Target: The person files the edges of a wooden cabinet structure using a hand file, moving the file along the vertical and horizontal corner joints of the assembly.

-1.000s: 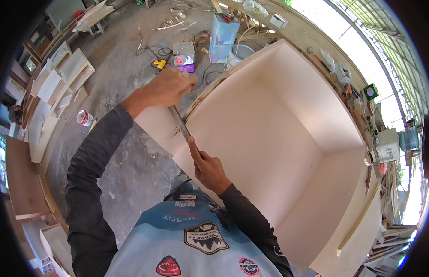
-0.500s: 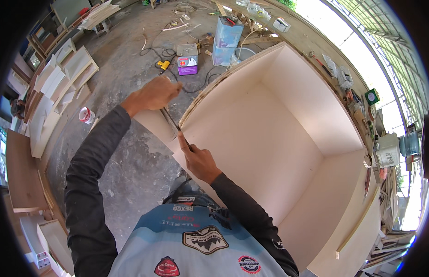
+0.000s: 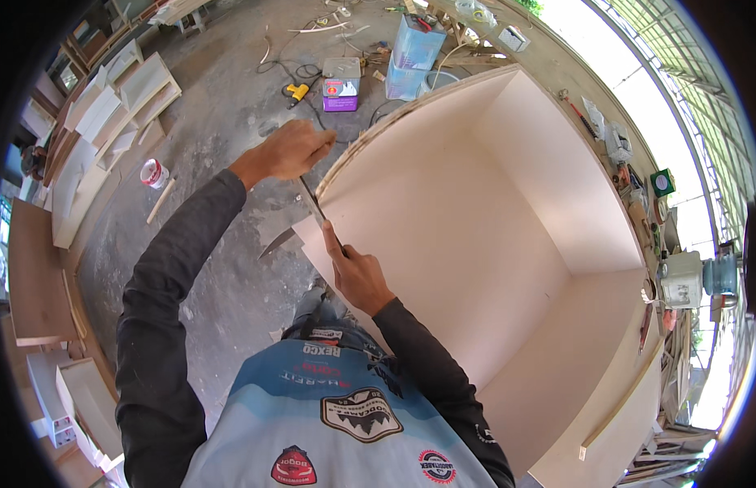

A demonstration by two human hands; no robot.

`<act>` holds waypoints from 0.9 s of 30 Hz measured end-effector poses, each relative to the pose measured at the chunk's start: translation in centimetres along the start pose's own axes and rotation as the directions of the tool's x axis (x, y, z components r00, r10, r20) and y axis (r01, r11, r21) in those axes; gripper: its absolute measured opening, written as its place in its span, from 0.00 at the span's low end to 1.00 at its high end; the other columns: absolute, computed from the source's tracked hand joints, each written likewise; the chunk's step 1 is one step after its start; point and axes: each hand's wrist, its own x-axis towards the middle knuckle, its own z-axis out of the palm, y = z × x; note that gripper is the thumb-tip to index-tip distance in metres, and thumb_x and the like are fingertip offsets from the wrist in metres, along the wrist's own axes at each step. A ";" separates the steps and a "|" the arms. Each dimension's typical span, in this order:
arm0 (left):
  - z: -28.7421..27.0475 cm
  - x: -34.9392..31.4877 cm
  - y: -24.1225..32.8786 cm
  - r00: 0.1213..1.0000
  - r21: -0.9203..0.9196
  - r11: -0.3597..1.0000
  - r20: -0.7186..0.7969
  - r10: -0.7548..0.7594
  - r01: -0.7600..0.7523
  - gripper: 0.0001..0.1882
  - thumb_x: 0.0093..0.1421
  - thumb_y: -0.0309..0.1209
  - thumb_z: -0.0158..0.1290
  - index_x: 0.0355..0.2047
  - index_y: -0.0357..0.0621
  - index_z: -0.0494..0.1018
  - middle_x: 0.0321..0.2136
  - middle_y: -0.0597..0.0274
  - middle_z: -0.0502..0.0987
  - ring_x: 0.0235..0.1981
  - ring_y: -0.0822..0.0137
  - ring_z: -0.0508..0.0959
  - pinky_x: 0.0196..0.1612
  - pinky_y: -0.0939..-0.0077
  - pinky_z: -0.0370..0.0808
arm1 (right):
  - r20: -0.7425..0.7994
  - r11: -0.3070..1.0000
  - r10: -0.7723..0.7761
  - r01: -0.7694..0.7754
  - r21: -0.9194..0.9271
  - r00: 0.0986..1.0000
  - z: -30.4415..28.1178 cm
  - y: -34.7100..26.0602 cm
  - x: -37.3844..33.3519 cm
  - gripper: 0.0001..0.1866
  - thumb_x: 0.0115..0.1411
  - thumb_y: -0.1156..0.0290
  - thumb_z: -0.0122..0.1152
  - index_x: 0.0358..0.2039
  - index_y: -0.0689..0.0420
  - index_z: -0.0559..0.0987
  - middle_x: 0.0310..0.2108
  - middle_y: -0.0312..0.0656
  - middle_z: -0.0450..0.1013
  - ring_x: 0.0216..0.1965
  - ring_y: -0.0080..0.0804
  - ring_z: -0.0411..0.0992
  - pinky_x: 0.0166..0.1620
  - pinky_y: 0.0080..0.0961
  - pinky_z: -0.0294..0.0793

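Both my hands are on a narrow dark metal file (image 3: pixel 311 198), which lies across the near left corner of a large open cabinet box (image 3: pixel 443 203) with a pale, smooth inside. My left hand (image 3: pixel 290 151), closed, grips its far end just outside the box's edge. Around the near end my right hand (image 3: pixel 357 272) is wrapped, index finger stretched along the tool. Beside the file, off the box's left edge, a thin curved strip (image 3: pixel 278 241) shows nearly edge-on over the floor. The box's far left rim looks rough and layered.
On the concrete floor ahead are a yellow power tool (image 3: pixel 296 93) with a cable, a purple-and-white can (image 3: pixel 340 93) and stacked blue tins (image 3: pixel 414 49). A small bucket (image 3: pixel 154 173) and a stick (image 3: pixel 161 202) lie left, near wooden cabinet parts (image 3: pixel 117 138). Tools line a ledge at right.
The wide pale sheet jutting out left of the box's edge has dropped and turned, now showing as a thin strip. Both hands keep hold of the file. The view has shifted slightly.
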 end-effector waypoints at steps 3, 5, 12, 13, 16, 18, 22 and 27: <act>2.4 -1.4 0.8 0.950 -0.204 0.975 -0.278 -0.146 0.090 0.07 0.65 0.30 0.49 0.37 0.41 0.73 0.25 0.45 0.76 0.31 0.41 0.76 0.35 0.47 0.70 | 0.015 1.000 0.021 -0.021 -0.014 1.000 0.1 -0.3 -2.0 0.44 0.57 0.79 0.55 0.74 0.56 0.52 0.26 0.48 0.73 0.18 0.46 0.72 0.24 0.41 0.74; 4.0 -1.8 2.5 0.937 -0.189 0.979 -0.322 -0.135 0.076 0.07 0.65 0.29 0.48 0.36 0.39 0.73 0.25 0.45 0.76 0.31 0.41 0.77 0.35 0.48 0.71 | 0.061 0.998 0.034 -0.031 -0.063 0.998 -0.2 0.5 -3.3 0.44 0.57 0.79 0.55 0.74 0.56 0.52 0.26 0.48 0.73 0.18 0.47 0.72 0.24 0.42 0.74; 0.3 -1.8 -2.6 0.787 -0.369 0.905 -0.485 -0.382 0.212 0.10 0.65 0.28 0.45 0.30 0.37 0.72 0.24 0.46 0.74 0.27 0.45 0.76 0.34 0.58 0.72 | -0.054 0.995 -0.054 0.049 -0.092 0.997 0.8 0.5 3.6 0.44 0.57 0.79 0.55 0.74 0.55 0.53 0.27 0.49 0.73 0.19 0.48 0.73 0.25 0.44 0.75; -0.2 -1.7 -2.1 0.802 -0.362 0.920 -0.500 -0.327 0.149 0.10 0.65 0.28 0.45 0.29 0.37 0.72 0.24 0.46 0.74 0.27 0.45 0.75 0.34 0.59 0.72 | -0.061 0.995 -0.062 0.057 -0.087 0.996 0.9 0.3 4.4 0.44 0.56 0.79 0.55 0.74 0.55 0.53 0.27 0.49 0.73 0.19 0.48 0.73 0.25 0.44 0.75; -1.4 -1.0 -0.4 0.815 -0.360 0.932 -0.526 -0.244 0.047 0.10 0.65 0.28 0.46 0.29 0.37 0.72 0.24 0.47 0.74 0.26 0.47 0.75 0.34 0.60 0.71 | -0.009 0.997 -0.056 0.056 -0.047 0.998 -0.2 1.0 3.4 0.41 0.61 0.78 0.54 0.74 0.53 0.53 0.27 0.48 0.73 0.21 0.50 0.73 0.25 0.44 0.74; -0.8 -1.7 2.0 0.809 -0.416 0.904 -0.494 -0.319 0.102 0.10 0.65 0.28 0.46 0.29 0.37 0.72 0.24 0.47 0.75 0.27 0.47 0.76 0.34 0.60 0.72 | -0.013 0.993 -0.083 0.082 -0.090 0.996 -1.5 1.7 1.6 0.42 0.58 0.79 0.54 0.74 0.53 0.55 0.27 0.47 0.73 0.19 0.47 0.73 0.24 0.42 0.74; 1.0 -1.2 3.5 0.834 -0.353 0.935 -0.518 -0.187 -0.009 0.08 0.64 0.28 0.46 0.32 0.37 0.72 0.24 0.47 0.74 0.27 0.46 0.77 0.34 0.57 0.72 | 0.067 0.986 -0.045 0.055 -0.155 0.997 -2.4 2.5 -1.0 0.43 0.56 0.81 0.54 0.74 0.53 0.55 0.26 0.45 0.73 0.18 0.44 0.72 0.23 0.39 0.74; 2.0 -2.2 2.3 0.830 -0.371 0.929 -0.518 -0.206 -0.002 0.07 0.64 0.26 0.47 0.32 0.36 0.72 0.23 0.47 0.74 0.26 0.45 0.76 0.32 0.56 0.72 | 0.030 0.989 -0.073 0.076 -0.128 0.997 0.0 2.3 -1.0 0.43 0.56 0.81 0.55 0.73 0.54 0.56 0.27 0.45 0.73 0.18 0.43 0.72 0.22 0.38 0.73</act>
